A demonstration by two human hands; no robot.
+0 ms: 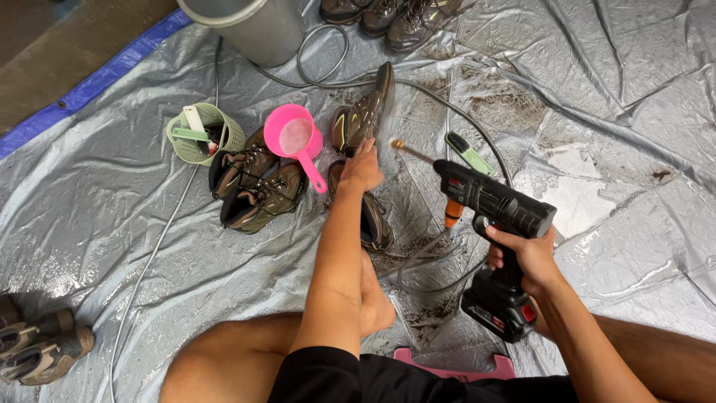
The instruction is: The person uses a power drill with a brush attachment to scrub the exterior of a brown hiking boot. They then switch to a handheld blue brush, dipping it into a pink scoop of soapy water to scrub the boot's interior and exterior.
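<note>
On the silver tarp (134,224), head view, I see the left hand (362,169) closed loosely on the heel of a brown hiking shoe (367,116) standing tipped on its side, beside its partner shoe (373,220) lying under the forearm. I judge the shoe light, stiff at the sole, soft at the upper, and probably wet and slippery; the heel or collar offers the firmest hold. The right hand (528,257) is wrapped fully around the pistol grip of a black cordless spray gun (492,224), brass nozzle (400,145) pointing at the shoe; its battery base carries a red label patch. I judge it bottom-heavy and rigid. Nearby lie a pink scoop (297,139), a green basket (201,133) and a grey bucket (250,26).
</note>
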